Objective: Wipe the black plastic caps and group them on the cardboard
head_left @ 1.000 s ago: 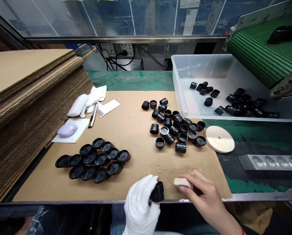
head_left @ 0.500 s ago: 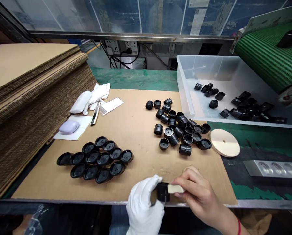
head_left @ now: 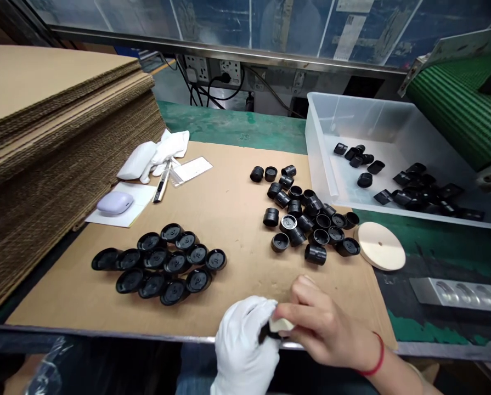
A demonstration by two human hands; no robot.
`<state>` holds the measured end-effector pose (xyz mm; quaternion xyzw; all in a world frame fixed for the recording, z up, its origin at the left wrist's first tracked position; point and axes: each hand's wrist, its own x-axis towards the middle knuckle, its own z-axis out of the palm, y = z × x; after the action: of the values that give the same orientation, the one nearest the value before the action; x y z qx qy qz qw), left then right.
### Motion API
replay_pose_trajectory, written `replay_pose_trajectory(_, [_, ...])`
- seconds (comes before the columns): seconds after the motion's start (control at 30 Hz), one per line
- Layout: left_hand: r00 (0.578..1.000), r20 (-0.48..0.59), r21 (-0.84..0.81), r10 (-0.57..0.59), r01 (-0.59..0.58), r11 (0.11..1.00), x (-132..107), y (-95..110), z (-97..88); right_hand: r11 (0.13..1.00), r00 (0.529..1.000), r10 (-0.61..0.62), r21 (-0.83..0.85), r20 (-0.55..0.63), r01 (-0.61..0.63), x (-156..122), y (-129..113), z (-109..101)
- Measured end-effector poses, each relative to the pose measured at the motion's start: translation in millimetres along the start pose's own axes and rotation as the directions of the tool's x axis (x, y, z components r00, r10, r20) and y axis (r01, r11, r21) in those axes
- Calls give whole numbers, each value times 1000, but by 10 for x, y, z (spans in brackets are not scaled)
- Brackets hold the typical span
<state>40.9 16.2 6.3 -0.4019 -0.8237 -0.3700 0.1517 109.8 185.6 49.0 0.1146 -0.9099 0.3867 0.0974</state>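
Note:
My left hand [head_left: 245, 343], in a white glove, is closed around a small black cap [head_left: 265, 332] at the front edge of the cardboard sheet [head_left: 229, 214]. My bare right hand [head_left: 325, 329] pinches a small cream-coloured block [head_left: 281, 325] and presses it against that cap. The cap is mostly hidden between the two hands. A loose heap of black caps [head_left: 306, 219] lies further back on the right. To the left, several black caps [head_left: 163, 263] lie in neat rows.
A tall stack of cardboard sheets [head_left: 51, 142] fills the left side. A clear plastic bin [head_left: 327, 159] with black parts stands at the right, under a green conveyor [head_left: 463, 104]. A wooden disc [head_left: 380, 253], white gloves [head_left: 154, 156], a knife [head_left: 163, 186] and a lilac case [head_left: 114, 203] lie about.
My right hand has brought the cream block from beside the cap onto it, and both hands have drawn together at the table's front edge. The camera has tilted slightly.

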Motion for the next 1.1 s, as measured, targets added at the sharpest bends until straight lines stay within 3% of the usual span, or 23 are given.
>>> replay_pose_trajectory(0.1, [1000, 14, 4, 12, -12, 1000, -12, 0, 2, 999, 999, -41, 36, 13, 40, 18, -2, 21])
replay_pose_trajectory(0.2, [1000, 13, -2, -11, 11, 1000, -14, 14, 0, 999, 1000, 10, 43, -4, -10, 7, -1, -3])
replay_pose_trajectory(0.37, [999, 22, -10, 27, -26, 1000, -25, -6, -13, 999, 995, -30, 23, 93, 28, 39, 2, -37])
replay_pose_trajectory(0.53, [1000, 21, -13, -12, 12, 1000, -34, -11, -8, 998, 998, 61, 23, 22, -61, 37, -7, -35])
replay_pose_trajectory(0.7, [999, 23, -21, 46, -46, 999, 5, 7, -9, 999, 992, -47, 32, 117, 43, 61, -57, 15])
replay_pose_trajectory(0.93, [1000, -8, -33, -15, 15, 999, -29, 15, -7, 993, 994, 113, -23, 10, -112, -132, 68, -120])
replay_pose_trajectory(1.1, [998, 62, -51, -5, 8, 999, -27, 2, -3, 1000, 999, 6, -18, 40, -5, 0, -67, 4])
